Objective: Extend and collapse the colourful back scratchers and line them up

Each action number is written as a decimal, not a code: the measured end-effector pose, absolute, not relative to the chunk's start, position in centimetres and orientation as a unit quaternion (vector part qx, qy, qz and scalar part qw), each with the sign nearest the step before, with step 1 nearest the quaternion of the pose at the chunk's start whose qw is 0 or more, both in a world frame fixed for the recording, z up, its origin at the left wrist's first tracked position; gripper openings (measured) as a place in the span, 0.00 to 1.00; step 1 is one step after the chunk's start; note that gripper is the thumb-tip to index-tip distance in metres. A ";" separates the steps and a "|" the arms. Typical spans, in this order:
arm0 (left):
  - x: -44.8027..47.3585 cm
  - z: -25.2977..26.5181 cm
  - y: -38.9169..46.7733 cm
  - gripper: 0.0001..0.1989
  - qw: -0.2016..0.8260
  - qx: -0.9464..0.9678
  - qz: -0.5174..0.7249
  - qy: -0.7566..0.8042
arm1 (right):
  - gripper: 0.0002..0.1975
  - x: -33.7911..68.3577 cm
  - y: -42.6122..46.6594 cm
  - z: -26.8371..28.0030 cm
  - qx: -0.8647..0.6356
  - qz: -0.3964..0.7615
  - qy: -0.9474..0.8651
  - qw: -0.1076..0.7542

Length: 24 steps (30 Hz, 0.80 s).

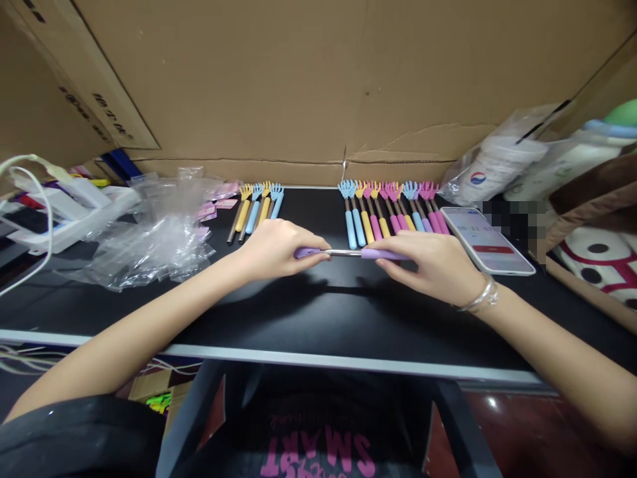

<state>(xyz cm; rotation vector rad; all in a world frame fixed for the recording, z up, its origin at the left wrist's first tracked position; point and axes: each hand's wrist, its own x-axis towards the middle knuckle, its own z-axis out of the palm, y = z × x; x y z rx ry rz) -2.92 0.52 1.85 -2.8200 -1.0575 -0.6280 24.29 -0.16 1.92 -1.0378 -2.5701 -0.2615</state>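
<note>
Between my hands, level above the black table, is a purple back scratcher (346,253) with a bare metal rod in its middle. My left hand (281,249) pinches its purple left end, mostly hidden by the fingers. My right hand (430,262), with a silver bracelet at the wrist, grips the purple handle on the right. Behind my right hand lies a row of back scratchers (368,219) with blue, yellow, pink and purple handles, claws toward the wall. A smaller group of yellow and blue back scratchers (257,207) lies behind my left hand.
Clear plastic bags (159,232) and small pink cards (219,199) are heaped at the left, beside a white power strip (74,219) with cables. A phone (490,242), a bagged cup (507,166) and a bottle are at the right. Cardboard (279,86) walls the back.
</note>
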 end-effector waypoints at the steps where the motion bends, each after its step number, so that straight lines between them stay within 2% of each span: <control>1: -3.1 2.0 0.7 0.12 0.025 -0.916 -0.194 -0.351 | 0.16 24.5 0.0 2.0 -0.371 -0.084 -0.907 0.178; 9: -4.7 2.3 2.0 0.14 -0.007 -0.916 -0.148 -0.372 | 0.19 25.5 1.3 2.0 -0.408 0.015 -0.898 0.162; 24: -4.2 1.2 1.5 0.13 0.138 -0.915 -0.231 -0.301 | 0.20 25.5 1.8 1.8 -0.380 0.184 -0.889 0.175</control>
